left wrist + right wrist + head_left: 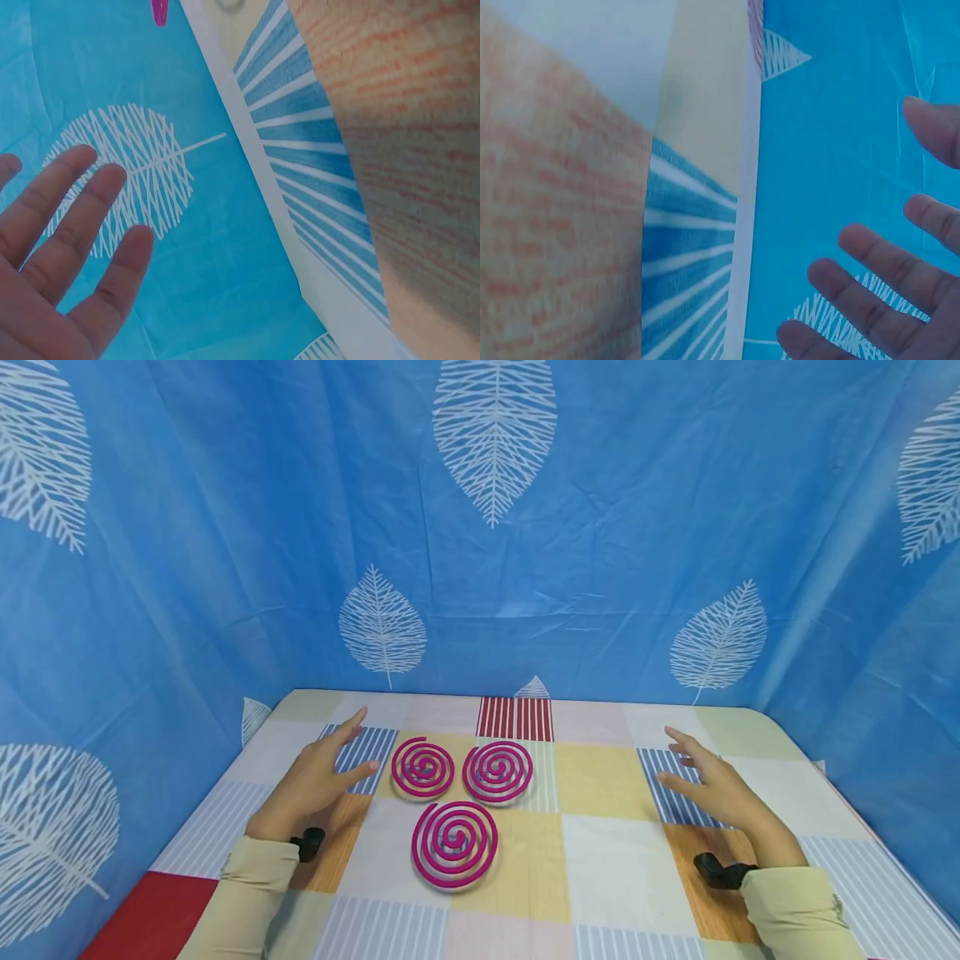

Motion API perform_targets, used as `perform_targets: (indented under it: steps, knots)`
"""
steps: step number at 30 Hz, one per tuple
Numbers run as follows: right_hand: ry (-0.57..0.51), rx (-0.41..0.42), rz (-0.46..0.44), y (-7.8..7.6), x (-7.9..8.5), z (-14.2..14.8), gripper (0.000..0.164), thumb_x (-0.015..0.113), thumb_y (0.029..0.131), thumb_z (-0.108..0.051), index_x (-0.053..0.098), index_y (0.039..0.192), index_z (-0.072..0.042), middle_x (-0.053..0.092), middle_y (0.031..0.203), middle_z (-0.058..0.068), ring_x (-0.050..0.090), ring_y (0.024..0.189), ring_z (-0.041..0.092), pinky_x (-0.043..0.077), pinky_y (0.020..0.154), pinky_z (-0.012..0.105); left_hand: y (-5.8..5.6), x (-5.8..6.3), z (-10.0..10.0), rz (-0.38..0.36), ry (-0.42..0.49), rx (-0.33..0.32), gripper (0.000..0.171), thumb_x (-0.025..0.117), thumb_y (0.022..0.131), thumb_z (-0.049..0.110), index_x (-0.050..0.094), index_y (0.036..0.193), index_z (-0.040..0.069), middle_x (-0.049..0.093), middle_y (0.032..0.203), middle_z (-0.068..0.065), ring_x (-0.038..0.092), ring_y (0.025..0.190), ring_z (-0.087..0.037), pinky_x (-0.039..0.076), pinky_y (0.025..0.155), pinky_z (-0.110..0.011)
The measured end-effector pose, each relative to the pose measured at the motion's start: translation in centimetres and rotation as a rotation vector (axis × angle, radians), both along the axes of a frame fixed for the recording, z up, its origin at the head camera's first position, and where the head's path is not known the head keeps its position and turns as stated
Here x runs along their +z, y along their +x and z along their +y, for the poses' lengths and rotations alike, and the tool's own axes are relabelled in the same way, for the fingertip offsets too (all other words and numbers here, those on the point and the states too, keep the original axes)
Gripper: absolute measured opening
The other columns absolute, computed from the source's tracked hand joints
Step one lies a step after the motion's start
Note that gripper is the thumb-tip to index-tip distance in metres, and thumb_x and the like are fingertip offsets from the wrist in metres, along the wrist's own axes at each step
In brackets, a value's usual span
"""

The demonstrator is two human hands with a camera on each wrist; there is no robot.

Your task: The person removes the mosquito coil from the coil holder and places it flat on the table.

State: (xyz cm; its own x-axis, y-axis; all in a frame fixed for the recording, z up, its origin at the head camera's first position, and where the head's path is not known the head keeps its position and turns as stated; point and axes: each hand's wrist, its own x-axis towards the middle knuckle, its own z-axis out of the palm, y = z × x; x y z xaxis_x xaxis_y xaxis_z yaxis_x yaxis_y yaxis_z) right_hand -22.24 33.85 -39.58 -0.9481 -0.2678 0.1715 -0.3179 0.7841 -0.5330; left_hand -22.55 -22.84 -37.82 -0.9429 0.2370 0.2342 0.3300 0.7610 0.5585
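Note:
Three magenta spiral coils that look like mosquito coils lie flat on the patterned tablecloth. Two are side by side at the back, the left coil and the right coil; the front coil lies nearer me. My left hand hovers left of the coils, fingers extended and holding nothing. Well to the right of them, my right hand is also raised over the cloth, fingers spread and touching nothing. Both wrist views show spread fingers with nothing between them; a tip of magenta shows in the left one.
A patchwork tablecloth covers the table. Blue curtains with white leaf prints stand behind it and along both sides. Each wrist carries a small black camera, the left camera and the right camera.

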Motion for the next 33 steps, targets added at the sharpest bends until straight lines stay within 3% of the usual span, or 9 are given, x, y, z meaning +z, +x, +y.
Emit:
perform_targets:
  steps: [8, 11, 15, 17, 23, 25, 33]
  knots:
    - [-0.172, 0.091, -0.044, 0.0, -0.2, -1.1, 0.070, 0.064, 0.109, -0.012, 0.027, 0.164, 0.011, 0.052, 0.147, 0.043, 0.056, 0.129, 0.063, 0.051, 0.101, 0.071, 0.1, -0.1, 0.1, -0.004, 0.063, -0.035, 0.078, 0.076, 0.104, 0.020, 0.035, 0.168, 0.002, 0.060, 0.149, -0.030, 0.058, 0.136, -0.052, 0.046, 0.107, -0.073]
    - [-0.226, 0.127, -0.052, -0.2, -0.4, -1.3, 0.066, 0.063, 0.109, -0.009, 0.030, 0.163, 0.011, 0.054, 0.145, 0.042, 0.058, 0.127, 0.060, 0.060, 0.098, 0.048, 0.2, 0.0, 0.3, -0.007, 0.086, -0.060, 0.076, 0.075, 0.104, 0.019, 0.036, 0.167, 0.002, 0.061, 0.148, -0.029, 0.061, 0.134, -0.050, 0.047, 0.109, -0.070]
    - [-0.284, 0.153, -0.060, -0.3, -0.4, -1.7, 0.061, 0.062, 0.110, -0.008, 0.035, 0.161, 0.011, 0.057, 0.143, 0.040, 0.061, 0.125, 0.056, 0.055, 0.090, 0.021, 0.4, 0.0, 0.5, -0.012, 0.116, -0.088, 0.072, 0.073, 0.105, 0.017, 0.038, 0.166, 0.002, 0.063, 0.146, -0.028, 0.064, 0.131, -0.047, 0.049, 0.109, -0.067]
    - [-0.301, 0.158, -0.057, -0.2, -0.4, -1.9, 0.058, 0.062, 0.110, -0.008, 0.038, 0.159, 0.011, 0.058, 0.142, 0.038, 0.063, 0.125, 0.046, 0.055, 0.090, 0.020, 0.5, 0.0, 0.5, -0.008, 0.129, -0.099, 0.071, 0.073, 0.105, 0.018, 0.040, 0.166, 0.002, 0.065, 0.145, -0.027, 0.066, 0.130, -0.046, 0.050, 0.109, -0.066]
    - [-0.355, 0.158, -0.080, -0.1, -0.5, -2.6, 0.051, 0.061, 0.110, -0.008, 0.046, 0.155, 0.012, 0.064, 0.137, 0.035, 0.064, 0.113, -0.003, 0.056, 0.088, 0.021, 0.8, -0.3, 0.6, -0.018, 0.175, -0.141, 0.069, 0.073, 0.106, 0.018, 0.042, 0.165, 0.002, 0.066, 0.144, -0.026, 0.067, 0.129, -0.042, 0.051, 0.108, -0.065]
    - [-0.368, 0.168, -0.093, -0.1, -0.5, -2.9, 0.050, 0.061, 0.110, -0.008, 0.047, 0.154, 0.012, 0.064, 0.135, 0.035, 0.062, 0.109, -0.007, 0.057, 0.087, 0.022, 0.8, -0.5, 0.7, -0.027, 0.191, -0.157, 0.067, 0.072, 0.106, 0.017, 0.043, 0.164, 0.001, 0.066, 0.144, -0.026, 0.067, 0.128, -0.042, 0.052, 0.107, -0.064]
    - [-0.421, 0.211, -0.122, -0.2, -0.8, -4.1, 0.046, 0.062, 0.109, -0.005, 0.051, 0.150, 0.014, 0.066, 0.133, 0.034, 0.067, 0.107, 0.000, 0.058, 0.087, 0.023, 1.2, -1.1, 0.9, -0.078, 0.240, -0.196, 0.058, 0.070, 0.107, 0.013, 0.049, 0.159, -0.003, 0.071, 0.137, -0.022, 0.070, 0.124, -0.038, 0.055, 0.105, -0.057]
